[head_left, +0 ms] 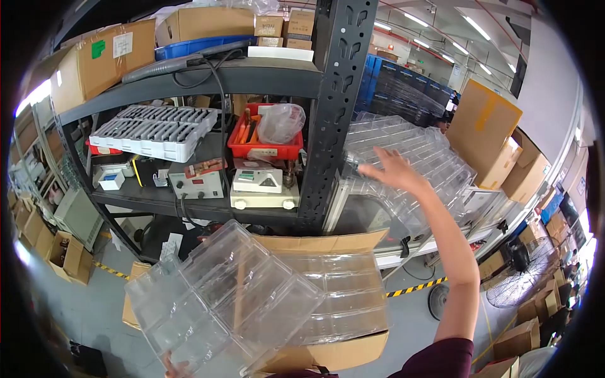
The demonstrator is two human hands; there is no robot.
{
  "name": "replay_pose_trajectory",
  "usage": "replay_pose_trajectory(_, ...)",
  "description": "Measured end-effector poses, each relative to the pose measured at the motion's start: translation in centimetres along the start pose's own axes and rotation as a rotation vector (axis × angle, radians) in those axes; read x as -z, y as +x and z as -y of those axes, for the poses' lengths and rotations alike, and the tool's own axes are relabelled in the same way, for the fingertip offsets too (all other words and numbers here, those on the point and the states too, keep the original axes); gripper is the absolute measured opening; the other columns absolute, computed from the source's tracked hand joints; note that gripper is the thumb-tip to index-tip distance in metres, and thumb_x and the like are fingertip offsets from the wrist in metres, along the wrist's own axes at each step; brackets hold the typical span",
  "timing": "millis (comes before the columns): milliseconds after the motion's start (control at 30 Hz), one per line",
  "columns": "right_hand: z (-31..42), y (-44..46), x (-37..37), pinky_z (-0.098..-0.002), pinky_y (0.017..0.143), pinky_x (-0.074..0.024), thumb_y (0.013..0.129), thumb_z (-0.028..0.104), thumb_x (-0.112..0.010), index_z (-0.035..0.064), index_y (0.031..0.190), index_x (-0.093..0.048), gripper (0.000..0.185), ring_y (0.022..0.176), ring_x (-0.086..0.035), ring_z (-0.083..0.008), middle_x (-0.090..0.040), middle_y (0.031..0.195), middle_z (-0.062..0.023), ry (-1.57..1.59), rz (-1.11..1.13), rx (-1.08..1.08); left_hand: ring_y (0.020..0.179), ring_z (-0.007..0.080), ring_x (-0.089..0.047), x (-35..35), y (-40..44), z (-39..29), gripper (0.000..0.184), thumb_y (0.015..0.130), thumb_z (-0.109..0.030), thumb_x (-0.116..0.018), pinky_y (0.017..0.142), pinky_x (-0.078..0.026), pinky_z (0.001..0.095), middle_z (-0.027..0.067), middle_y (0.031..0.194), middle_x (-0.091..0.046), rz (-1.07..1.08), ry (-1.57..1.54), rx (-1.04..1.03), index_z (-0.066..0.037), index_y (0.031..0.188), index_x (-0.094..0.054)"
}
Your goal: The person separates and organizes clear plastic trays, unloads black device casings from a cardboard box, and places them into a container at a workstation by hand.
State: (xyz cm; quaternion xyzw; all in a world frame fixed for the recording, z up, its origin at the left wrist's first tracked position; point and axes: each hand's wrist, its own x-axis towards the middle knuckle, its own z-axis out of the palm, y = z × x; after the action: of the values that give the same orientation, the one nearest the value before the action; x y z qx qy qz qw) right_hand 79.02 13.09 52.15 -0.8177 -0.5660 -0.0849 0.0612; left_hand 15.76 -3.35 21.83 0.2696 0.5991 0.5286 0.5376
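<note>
At the bottom left, my left hand [174,366] grips the lower edge of a clear plastic tray [217,293] with several compartments; only part of the hand shows. The tray is tilted above the floor and partly overlaps an open cardboard box [350,356]. Inside that box lie more clear compartment trays [346,290]. My right hand [398,173] reaches forward with fingers spread, over a stack of clear plastic trays [435,151] to the right of the shelf post. Whether its fingertips touch the stack I cannot tell.
A dark metal shelf [271,79] bears a white slotted tray [154,129], a red bin [265,148] and bench devices. Cardboard boxes [485,129] stand beside the tray stack. A floor fan [520,268] is at the right. Striped tape [416,288] marks the floor.
</note>
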Motion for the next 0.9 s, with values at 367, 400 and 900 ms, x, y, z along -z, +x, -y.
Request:
replay_pose_trajectory(367,-1.1,-2.3,5.2,-0.0412,0.094,-0.0411,0.07,-0.011,-0.051,0.0065,0.127,-0.041,0.06,0.113,-0.047,-0.0354,-0.044,0.131,-0.0118,-0.31,-0.2,0.242,0.099,0.0327,-0.053,1.0,1.8,1.8,0.066,0.077,-0.019,-0.043,0.082,-0.046,0.0395,0.0241,0.12,-0.049,0.011,-0.145,0.034,0.005,0.136,-0.029)
replay_pose_trajectory(400,-2.2,-1.6,5.3,-0.0412,0.094,-0.0411,0.07,-0.011,-0.051,0.0065,0.127,-0.041,0.06,0.113,-0.047,-0.0354,-0.044,0.131,-0.0118,-0.309,-0.198,0.242,0.099,0.0334,-0.053,1.1,1.7,1.8,0.065,0.077,-0.02,-0.042,0.083,-0.046,0.0404,0.0244,0.12,-0.049,0.011,-0.079,0.02,0.004,0.137,-0.029)
replay_pose_trajectory(900,-9.4,-0.5,-0.2,-0.0386,0.095,-0.0391,0.077,0.009,-0.063,0.0196,0.131,-0.044,0.058,0.11,-0.046,-0.0311,-0.056,0.115,-0.0093,0.048,-0.165,0.189,0.122,0.044,-0.034,1.3,0.7,0.6,0.081,0.071,-0.033,-0.053,0.102,-0.028,0.0481,0.0325,0.137,-0.027,0.063,-0.111,0.159,-0.01,0.143,-0.022)
